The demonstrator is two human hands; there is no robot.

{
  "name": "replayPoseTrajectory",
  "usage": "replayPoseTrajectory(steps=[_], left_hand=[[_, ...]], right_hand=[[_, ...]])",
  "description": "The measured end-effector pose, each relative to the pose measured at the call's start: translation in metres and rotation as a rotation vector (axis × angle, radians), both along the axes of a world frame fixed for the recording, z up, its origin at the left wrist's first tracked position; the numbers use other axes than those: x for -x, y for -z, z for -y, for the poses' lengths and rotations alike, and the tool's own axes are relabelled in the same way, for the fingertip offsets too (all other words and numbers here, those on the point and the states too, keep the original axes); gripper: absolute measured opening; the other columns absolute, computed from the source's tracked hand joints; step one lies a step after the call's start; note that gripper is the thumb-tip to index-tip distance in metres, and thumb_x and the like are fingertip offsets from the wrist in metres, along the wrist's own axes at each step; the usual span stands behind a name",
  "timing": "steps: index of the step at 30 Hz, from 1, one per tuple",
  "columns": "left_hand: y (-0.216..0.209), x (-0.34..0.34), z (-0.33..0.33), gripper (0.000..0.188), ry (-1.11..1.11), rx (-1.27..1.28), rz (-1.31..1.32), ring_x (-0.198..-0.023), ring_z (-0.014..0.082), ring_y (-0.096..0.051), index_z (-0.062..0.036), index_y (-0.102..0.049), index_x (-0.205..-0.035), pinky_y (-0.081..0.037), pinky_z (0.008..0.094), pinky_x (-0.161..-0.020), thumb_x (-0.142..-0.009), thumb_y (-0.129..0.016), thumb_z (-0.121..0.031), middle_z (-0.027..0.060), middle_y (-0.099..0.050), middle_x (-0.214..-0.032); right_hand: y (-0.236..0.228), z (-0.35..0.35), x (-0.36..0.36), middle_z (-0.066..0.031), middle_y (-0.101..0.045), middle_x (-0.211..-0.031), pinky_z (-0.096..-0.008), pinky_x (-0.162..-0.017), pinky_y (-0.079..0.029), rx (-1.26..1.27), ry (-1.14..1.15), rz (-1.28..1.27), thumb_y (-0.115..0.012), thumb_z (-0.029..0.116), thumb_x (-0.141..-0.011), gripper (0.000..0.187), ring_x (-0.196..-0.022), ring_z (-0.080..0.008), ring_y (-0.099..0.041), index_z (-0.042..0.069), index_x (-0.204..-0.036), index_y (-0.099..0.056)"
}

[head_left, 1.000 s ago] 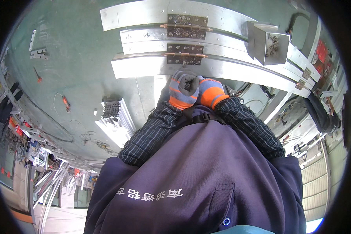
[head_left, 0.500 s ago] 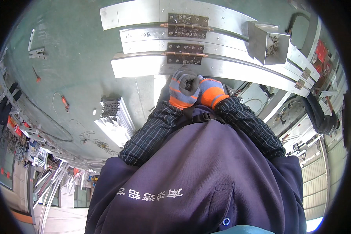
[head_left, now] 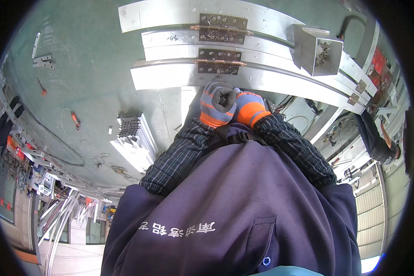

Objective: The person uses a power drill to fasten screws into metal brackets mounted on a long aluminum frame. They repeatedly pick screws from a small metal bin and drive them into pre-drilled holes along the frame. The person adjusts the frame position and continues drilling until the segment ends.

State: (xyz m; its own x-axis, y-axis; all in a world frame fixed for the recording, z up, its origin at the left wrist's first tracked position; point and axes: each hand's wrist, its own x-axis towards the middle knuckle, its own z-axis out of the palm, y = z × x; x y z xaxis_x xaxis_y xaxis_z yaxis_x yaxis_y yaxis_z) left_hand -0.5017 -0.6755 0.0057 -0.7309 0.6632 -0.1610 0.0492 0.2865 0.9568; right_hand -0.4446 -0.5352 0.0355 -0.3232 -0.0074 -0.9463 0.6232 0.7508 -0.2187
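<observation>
My left hand (head_left: 217,105), in a grey and orange work glove, is held close to my waist with its fingers curled into a closed grip. What it holds, if anything, is hidden. Beside and touching it is my right hand (head_left: 251,108), gloved the same way. Its fingers bend inward and are mostly out of sight, so its contents cannot be made out. Just beyond the hands lie long silver metal profiles (head_left: 170,79). A dark hinge (head_left: 220,68) with a copper-coloured pin spans the near joint, and a second hinge (head_left: 223,37) sits farther away.
An open metal box (head_left: 303,50) of small fasteners stands on the profiles at the right. Stacked profiles (head_left: 135,145) rest on the floor to the left, near an orange-handled tool (head_left: 75,120) and cables. At the far right, another person (head_left: 377,142) bends over.
Both my hands stay almost in place, the left fingers shifting slightly. The person at the far right has changed posture, an arm now showing.
</observation>
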Motion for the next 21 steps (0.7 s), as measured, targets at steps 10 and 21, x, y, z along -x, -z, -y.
replayPoseTrajectory(steps=[10,21], left_hand=[[-0.002,0.000,0.000,0.011,-0.011,0.013,-0.006,-0.095,0.0331,-0.067,-0.0027,-0.066,-0.097,-0.054,0.0412,-0.087,-0.087,-0.072,-0.002,0.0153,-0.069,-0.101],[0.002,-0.001,-0.003,0.013,-0.014,0.049,-0.027,-0.092,0.0332,-0.067,-0.0036,-0.066,-0.096,-0.054,0.0412,-0.083,-0.086,-0.073,0.000,0.0142,-0.069,-0.099]], right_hand=[[0.007,0.003,-0.008,-0.0237,-0.073,-0.107,-0.0487,-0.088,-0.057,-0.009,0.018,-0.030,-0.074,0.038,-0.081,0.051,-0.103,-0.0420,-0.071,0.004,-0.116,-0.062],[0.000,-0.006,0.009,-0.0223,-0.073,-0.115,-0.0458,-0.093,-0.057,-0.004,-0.012,0.037,-0.075,0.030,-0.079,0.057,-0.111,-0.0390,-0.070,0.001,-0.125,-0.060]])
